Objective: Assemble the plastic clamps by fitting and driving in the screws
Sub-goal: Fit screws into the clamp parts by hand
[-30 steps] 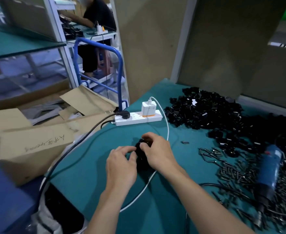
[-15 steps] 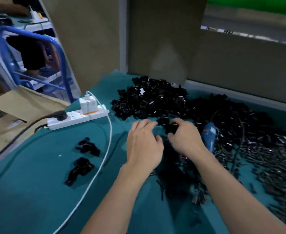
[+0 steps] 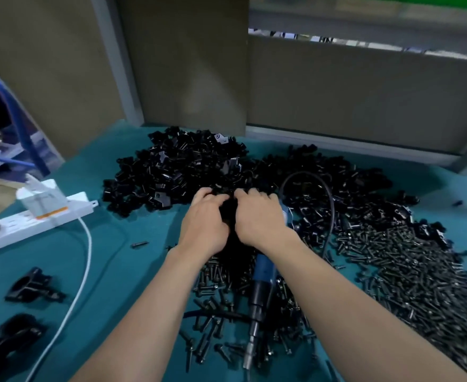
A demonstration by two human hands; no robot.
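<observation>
Left hand (image 3: 203, 223), right hand (image 3: 257, 216) at the screwdriver's (image 3: 264, 271) far end, fingers in the clamp pile (image 3: 171, 172) — I can't tell what they hold.

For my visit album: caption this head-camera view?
Left hand and right hand meet at heaped black clamp parts, beside an electric screwdriver and loose screws.

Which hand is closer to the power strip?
Left. The left hand lies right of the power strip, apart from it; the right hand is farther right still, both at the clamp pile edge.
</observation>
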